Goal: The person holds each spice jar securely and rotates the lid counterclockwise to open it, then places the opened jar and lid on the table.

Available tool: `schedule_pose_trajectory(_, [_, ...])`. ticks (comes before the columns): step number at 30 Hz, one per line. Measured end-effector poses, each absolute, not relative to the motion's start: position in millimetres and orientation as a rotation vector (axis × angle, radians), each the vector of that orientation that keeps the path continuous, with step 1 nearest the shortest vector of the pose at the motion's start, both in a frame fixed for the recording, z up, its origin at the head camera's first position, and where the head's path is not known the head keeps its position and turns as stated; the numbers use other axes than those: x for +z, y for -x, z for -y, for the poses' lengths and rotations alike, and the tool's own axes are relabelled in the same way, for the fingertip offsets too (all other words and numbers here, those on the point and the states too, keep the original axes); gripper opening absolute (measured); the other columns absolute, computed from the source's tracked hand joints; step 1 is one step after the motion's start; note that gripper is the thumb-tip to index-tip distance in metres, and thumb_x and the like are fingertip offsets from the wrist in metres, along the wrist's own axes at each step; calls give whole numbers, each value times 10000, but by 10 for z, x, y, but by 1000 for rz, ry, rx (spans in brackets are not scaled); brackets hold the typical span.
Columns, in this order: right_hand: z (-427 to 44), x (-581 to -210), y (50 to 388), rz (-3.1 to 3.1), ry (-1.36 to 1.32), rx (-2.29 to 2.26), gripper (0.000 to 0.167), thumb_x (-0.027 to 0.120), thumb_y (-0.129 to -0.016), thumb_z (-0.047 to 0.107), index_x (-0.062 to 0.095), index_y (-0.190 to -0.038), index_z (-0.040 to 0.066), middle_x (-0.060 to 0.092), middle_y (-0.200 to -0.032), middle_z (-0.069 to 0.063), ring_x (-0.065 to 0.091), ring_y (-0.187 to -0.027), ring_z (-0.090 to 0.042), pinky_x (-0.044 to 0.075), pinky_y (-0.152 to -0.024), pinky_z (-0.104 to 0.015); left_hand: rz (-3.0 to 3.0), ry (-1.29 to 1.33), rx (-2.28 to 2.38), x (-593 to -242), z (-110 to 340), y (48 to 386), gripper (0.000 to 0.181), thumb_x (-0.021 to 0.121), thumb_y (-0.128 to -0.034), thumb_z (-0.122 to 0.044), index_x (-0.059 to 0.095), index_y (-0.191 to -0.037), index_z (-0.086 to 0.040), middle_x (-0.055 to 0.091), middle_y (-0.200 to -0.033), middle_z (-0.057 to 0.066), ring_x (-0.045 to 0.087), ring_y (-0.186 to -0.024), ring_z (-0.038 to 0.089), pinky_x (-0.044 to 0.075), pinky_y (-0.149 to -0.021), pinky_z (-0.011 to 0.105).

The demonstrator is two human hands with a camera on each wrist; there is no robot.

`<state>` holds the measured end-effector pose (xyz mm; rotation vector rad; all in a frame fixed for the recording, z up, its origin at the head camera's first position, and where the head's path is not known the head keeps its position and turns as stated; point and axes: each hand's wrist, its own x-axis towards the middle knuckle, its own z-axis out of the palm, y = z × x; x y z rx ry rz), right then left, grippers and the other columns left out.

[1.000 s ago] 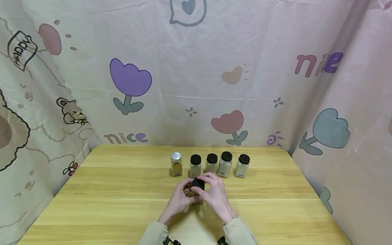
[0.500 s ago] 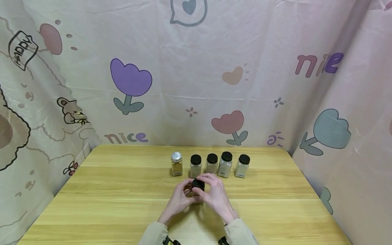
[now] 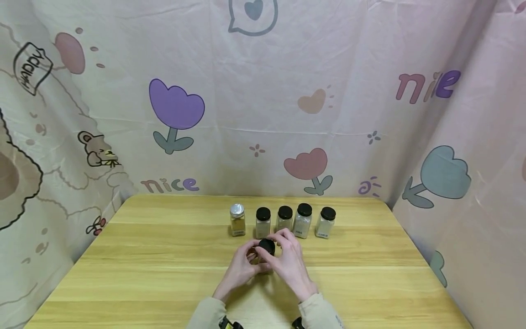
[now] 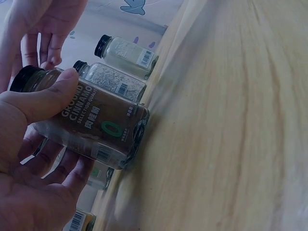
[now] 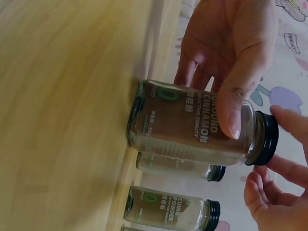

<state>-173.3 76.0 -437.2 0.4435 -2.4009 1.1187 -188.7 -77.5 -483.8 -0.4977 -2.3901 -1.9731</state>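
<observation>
A glass spice jar (image 4: 103, 118) labelled ground cinnamon, full of brown powder, stands on the table under both hands. Around its body my left hand (image 3: 239, 268) holds it, the thumb (image 4: 60, 96) pressing across the label. My right hand (image 3: 289, 262) is at the black lid (image 5: 266, 138), with thumb and fingers on opposite sides of it. The lid sits on the jar's neck. In the head view the hands cover most of the jar's body; the right wrist view shows its label again.
Behind the hands stand several more spice jars in a row: a silver-capped one (image 3: 237, 221) with yellow contents at the left, then black-capped ones such as the rightmost jar (image 3: 326, 224). One reads cumin powder (image 5: 166, 209). A printed curtain (image 3: 246, 114) hangs behind the wooden table (image 3: 144, 256).
My right fingers have shifted a little upward and wider around the lid, so more of its top shows. The left hand and the jar stay in place.
</observation>
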Motion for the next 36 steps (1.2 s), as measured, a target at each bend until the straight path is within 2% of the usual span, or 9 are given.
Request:
schedule_pose_trajectory(2, [-761,-4373,1740,2402,-456,1129,277,864,-780,236,758,-990,89,662,-956,-13,626,-859,-200,464,-787,-243,2389,505,-1972,-4836,771,1890,503,860,-722,23,628,-1169,27,633,-1242,227,626,-1164,357,536,-1079,386])
schedule_pose_trajectory(7, [-777,-4369,1755,2422,-496,1155,275,867,-759,132,766,-1007,70,703,-1028,-23,663,-943,-198,507,-876,-338,2382,519,-1971,-4835,774,1890,497,859,-727,19,625,-1164,38,635,-1231,229,628,-1135,318,540,-1076,390])
schedule_pose_trajectory(12, [-815,-4355,1765,2436,-576,1262,326,807,-775,53,749,-1096,61,710,-1112,-42,667,-1031,-233,532,-958,-434,2396,514,-1947,-4839,772,1892,476,837,-731,46,631,-1160,35,652,-1186,219,635,-1103,299,547,-1067,396])
schedule_pose_trajectory(14, [-822,-4359,1765,2432,-587,1283,359,796,-785,75,734,-1138,72,695,-1152,-45,649,-1077,-232,526,-984,-457,2402,513,-1938,-4844,770,1896,471,823,-729,63,630,-1158,37,652,-1183,222,635,-1103,307,547,-1067,400])
schedule_pose_trajectory(17, [-817,-4387,1769,2417,-567,1205,366,823,-796,167,727,-1141,95,671,-1135,-52,604,-1084,-204,518,-967,-430,2406,507,-1930,-4849,770,1898,483,830,-724,56,630,-1164,35,647,-1200,230,634,-1119,334,542,-1070,412])
schedule_pose_trajectory(21, [-799,-4434,1775,2387,-508,1050,382,865,-773,295,733,-1074,101,635,-1009,-34,551,-981,-138,494,-864,-321,2403,496,-1944,-4844,773,1889,513,859,-718,15,628,-1176,19,640,-1237,228,626,-1166,371,525,-1087,434])
schedule_pose_trajectory(26, [-799,-4448,1785,2358,-539,1056,335,881,-751,238,748,-1016,83,630,-968,1,590,-896,-139,501,-788,-249,2400,484,-1955,-4835,767,1881,501,862,-725,8,632,-1170,11,638,-1242,221,622,-1166,356,520,-1094,428])
schedule_pose_trajectory(28, [-804,-4439,1789,2362,-559,1098,311,880,-752,190,756,-1014,79,644,-996,-9,615,-898,-157,531,-784,-256,2398,485,-1948,-4836,766,1878,495,864,-726,6,634,-1165,10,640,-1232,215,625,-1148,330,526,-1089,421])
schedule_pose_trajectory(36, [-841,-4390,1787,2433,-639,1278,294,782,-799,64,753,-1092,56,688,-1124,-24,644,-1050,-220,544,-965,-409,2391,507,-1952,-4855,780,1887,474,834,-732,47,629,-1159,36,661,-1151,204,633,-1051,217,564,-1049,362])
